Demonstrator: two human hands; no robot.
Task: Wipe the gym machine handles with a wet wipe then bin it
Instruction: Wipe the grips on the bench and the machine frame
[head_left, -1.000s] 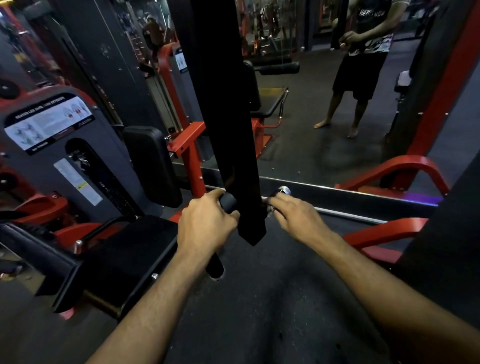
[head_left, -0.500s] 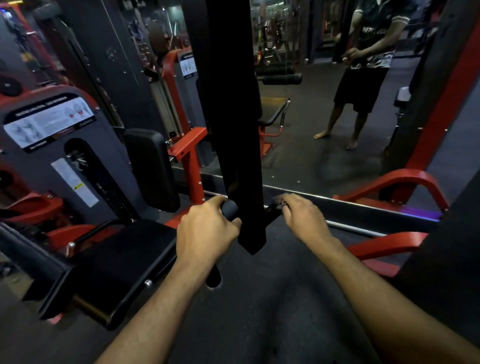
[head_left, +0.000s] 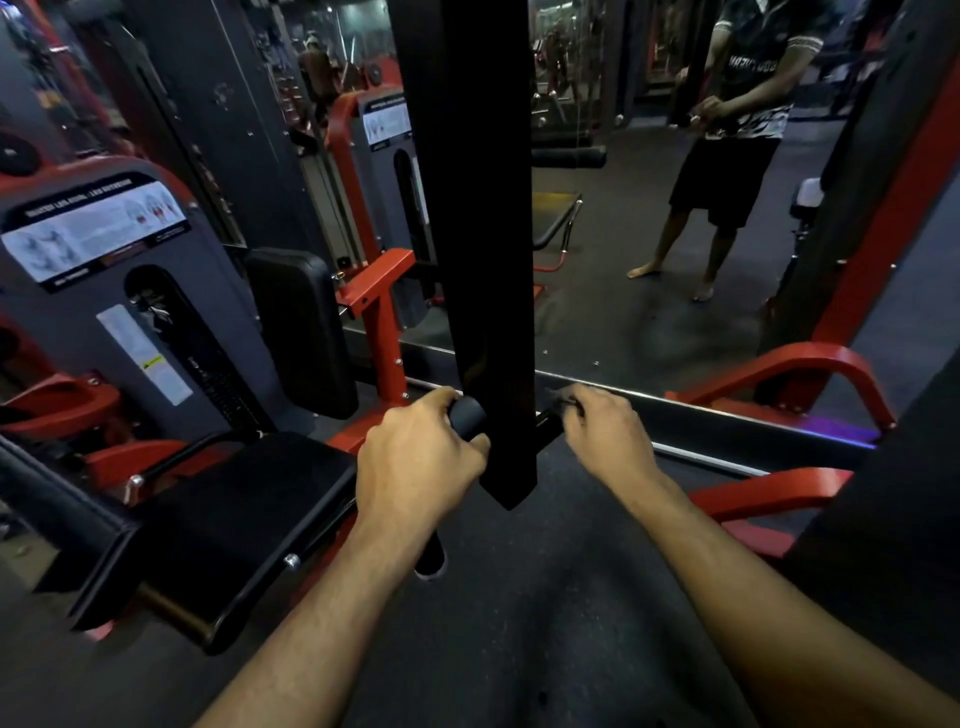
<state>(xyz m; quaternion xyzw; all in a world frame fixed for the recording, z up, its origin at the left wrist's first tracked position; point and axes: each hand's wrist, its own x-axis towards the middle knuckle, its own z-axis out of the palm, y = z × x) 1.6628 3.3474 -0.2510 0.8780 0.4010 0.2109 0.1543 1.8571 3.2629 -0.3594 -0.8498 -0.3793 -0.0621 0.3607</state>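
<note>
My left hand (head_left: 415, 457) grips the machine's black left handle (head_left: 467, 415), whose lower end (head_left: 432, 561) sticks out below my wrist. My right hand (head_left: 605, 436) curls its fingers round the right handle (head_left: 548, 423), just right of the black upright post (head_left: 483, 260) that hangs between my hands. The right fingertips cover the handle's end. Something small and dark shows at those fingertips, too blurred to identify. No wet wipe shows plainly in either hand.
A black padded seat (head_left: 234, 519) lies at lower left, beside a grey weight-stack housing with an instruction label (head_left: 93, 228). Red frame tubes (head_left: 779, 493) curve at right. A floor-level mirror ahead (head_left: 623, 322) shows a standing person (head_left: 737, 156). Dark rubber floor (head_left: 545, 623) lies below my arms.
My right hand slid forward along the right handle and now covers the chrome end cap seen a second ago. My left hand kept its grip. The view tilted slightly.
</note>
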